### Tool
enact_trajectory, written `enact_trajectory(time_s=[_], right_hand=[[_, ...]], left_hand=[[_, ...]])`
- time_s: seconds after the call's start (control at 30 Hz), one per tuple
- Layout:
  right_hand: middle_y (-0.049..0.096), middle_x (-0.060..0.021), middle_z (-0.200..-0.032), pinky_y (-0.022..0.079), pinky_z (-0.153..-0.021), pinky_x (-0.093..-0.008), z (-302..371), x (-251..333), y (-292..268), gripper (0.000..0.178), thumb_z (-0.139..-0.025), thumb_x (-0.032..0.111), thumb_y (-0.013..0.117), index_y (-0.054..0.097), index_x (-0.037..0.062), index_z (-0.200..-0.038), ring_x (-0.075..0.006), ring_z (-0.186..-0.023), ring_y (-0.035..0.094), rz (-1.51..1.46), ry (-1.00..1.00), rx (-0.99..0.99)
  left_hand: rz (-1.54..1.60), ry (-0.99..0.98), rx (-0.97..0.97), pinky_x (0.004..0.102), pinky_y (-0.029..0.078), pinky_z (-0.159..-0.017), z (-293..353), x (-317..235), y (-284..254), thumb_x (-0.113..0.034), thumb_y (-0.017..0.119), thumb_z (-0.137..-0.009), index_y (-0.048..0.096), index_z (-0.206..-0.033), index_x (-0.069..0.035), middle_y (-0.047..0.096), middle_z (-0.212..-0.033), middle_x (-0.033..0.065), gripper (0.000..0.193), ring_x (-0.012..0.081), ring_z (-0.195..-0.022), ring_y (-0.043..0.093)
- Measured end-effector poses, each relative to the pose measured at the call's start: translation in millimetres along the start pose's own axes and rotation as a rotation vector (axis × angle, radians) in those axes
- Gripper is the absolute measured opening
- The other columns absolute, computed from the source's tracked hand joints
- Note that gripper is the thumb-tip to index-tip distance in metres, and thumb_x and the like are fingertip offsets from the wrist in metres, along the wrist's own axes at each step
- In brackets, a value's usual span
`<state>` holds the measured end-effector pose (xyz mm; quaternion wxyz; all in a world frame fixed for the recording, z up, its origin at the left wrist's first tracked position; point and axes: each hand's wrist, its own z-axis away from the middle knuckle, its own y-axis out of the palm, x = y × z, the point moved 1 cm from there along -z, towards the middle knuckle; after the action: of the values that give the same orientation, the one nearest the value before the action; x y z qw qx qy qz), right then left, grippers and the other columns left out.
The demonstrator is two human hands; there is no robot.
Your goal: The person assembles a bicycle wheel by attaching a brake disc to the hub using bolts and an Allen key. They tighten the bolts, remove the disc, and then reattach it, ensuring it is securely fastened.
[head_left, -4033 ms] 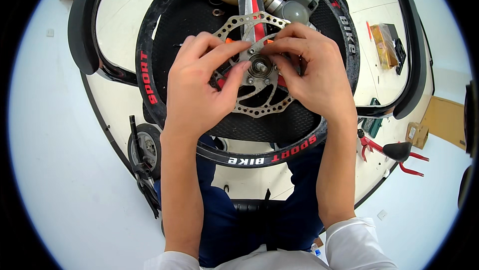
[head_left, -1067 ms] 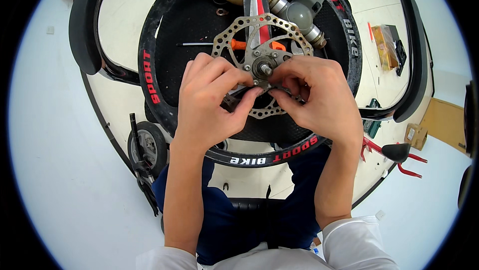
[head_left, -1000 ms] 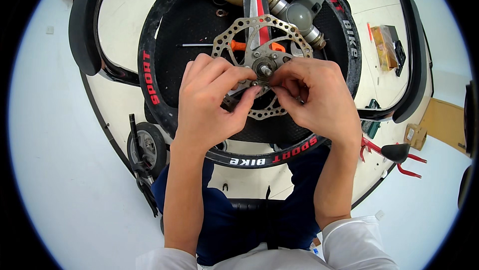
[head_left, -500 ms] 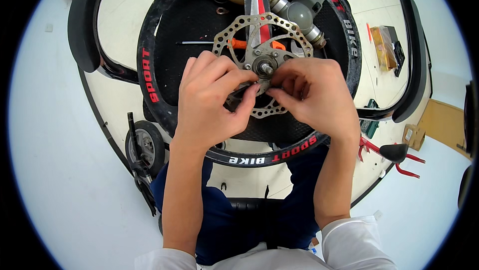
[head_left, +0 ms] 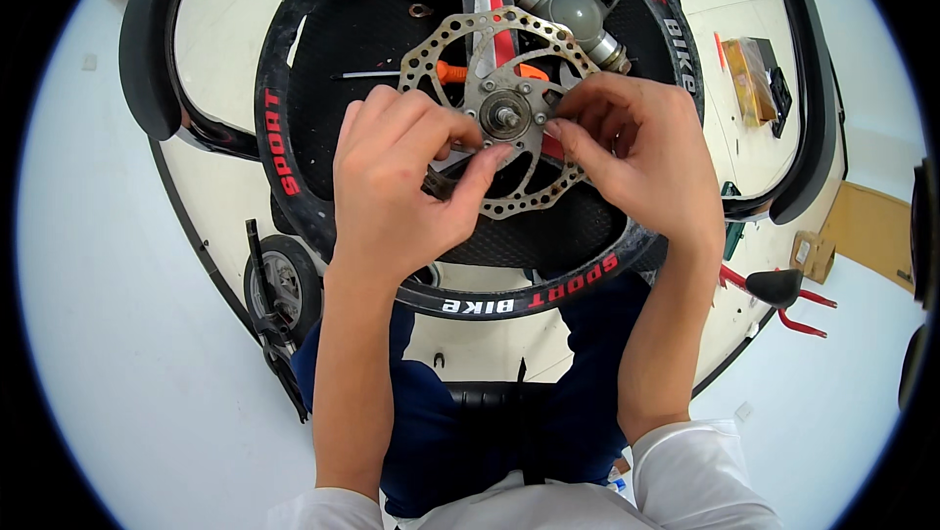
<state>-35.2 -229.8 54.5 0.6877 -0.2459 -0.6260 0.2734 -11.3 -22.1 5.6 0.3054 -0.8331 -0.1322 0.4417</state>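
Note:
A bicycle wheel point(head_left: 470, 305) with a black rim and lettering lies flat in front of me, a drilled metal brake disc point(head_left: 509, 205) bolted to its hub. A threaded axle end point(head_left: 506, 117) points up from the hub's middle. At the hub's left edge, my left hand point(head_left: 406, 173) is closed, thumb and forefinger pinched over the disc's inner part. My right hand point(head_left: 641, 153) is closed too, its thumb and forefinger together beside the hub's right edge. Whatever either pinch holds is hidden. Beneath the disc lies an orange-handled screwdriver point(head_left: 450, 72).
Under the wheel is a black textured seat point(head_left: 338, 129) between two armrests point(head_left: 147, 70). A grey rounded metal part point(head_left: 578, 16) lies on it. On the floor are a small wheel point(head_left: 284, 280), red forked bars point(head_left: 803, 320), a cardboard box point(head_left: 813, 258) and a yellow package point(head_left: 747, 82).
My right hand has drawn away from the axle, rightward and slightly up. My left hand remains at the hub. The hub and axle now show more plainly.

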Motion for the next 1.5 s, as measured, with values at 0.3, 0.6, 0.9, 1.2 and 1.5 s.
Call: enact_trajectory(time_s=[0.3, 0.6, 0.9, 1.2, 1.5], right_hand=[[0.068, -0.0127, -0.073, 0.053, -0.061, -0.0347, -2, -1, 16, 0.015, -0.076, 0.007, 0.079, 0.069, -0.0014, -0.084, -0.0265, -0.062, 0.066, 0.022, -0.131, -0.110], [0.064, -0.0120, -0.080, 0.051, -0.061, -0.0366, -1, 5, 9, 0.016, -0.075, 0.005, 0.078, 0.070, -0.0009, -0.087, -0.0269, -0.065, 0.063, -0.064, -0.123, -0.067], [0.064, -0.0121, -0.083, 0.053, -0.064, -0.0374, -2, 3, 15, 0.014, -0.074, 0.001, 0.073, 0.070, -0.0014, -0.088, -0.0270, -0.067, 0.065, 0.034, -0.165, -0.064], [0.064, -0.0127, -0.086, 0.053, -0.068, -0.0375, -1, 8, 11, 0.013, -0.075, 0.002, 0.073, 0.070, -0.0012, -0.087, -0.0310, -0.074, 0.066, 0.138, -0.126, -0.112], [0.063, -0.0119, -0.084, 0.052, -0.065, -0.0375, -1, 7, 17, 0.014, -0.074, 0.002, 0.073, 0.070, -0.0007, -0.087, -0.0291, -0.071, 0.065, 0.141, -0.218, -0.092]], left_hand=[[-0.025, 0.000, -0.039, 0.0334, 0.036, -0.066, -1, -1, 4, -0.014, 0.087, -0.067, 0.069, -0.074, -0.011, 0.054, -0.069, -0.0008, 0.020, 0.0190, -0.069, 0.051], [-0.030, 0.023, -0.015, 0.0334, 0.036, -0.065, 0, -1, 1, -0.012, 0.086, -0.067, 0.068, -0.074, -0.010, 0.053, -0.069, -0.0011, 0.020, 0.0187, -0.070, 0.051], [-0.025, 0.026, -0.012, 0.0324, 0.035, -0.064, -1, -2, 4, -0.008, 0.085, -0.068, 0.069, -0.076, -0.009, 0.050, -0.067, 0.0002, 0.018, 0.0181, -0.067, 0.047], [0.001, 0.012, 0.045, 0.0329, 0.037, -0.066, -1, -3, 0, -0.007, 0.082, -0.069, 0.066, -0.078, -0.009, 0.053, -0.071, 0.0005, 0.018, 0.0187, -0.070, 0.049], [-0.006, -0.035, 0.043, 0.0329, 0.039, -0.067, 0, -4, -1, -0.006, 0.081, -0.070, 0.069, -0.082, -0.008, 0.058, -0.074, 0.0011, 0.017, 0.0200, -0.073, 0.053]])
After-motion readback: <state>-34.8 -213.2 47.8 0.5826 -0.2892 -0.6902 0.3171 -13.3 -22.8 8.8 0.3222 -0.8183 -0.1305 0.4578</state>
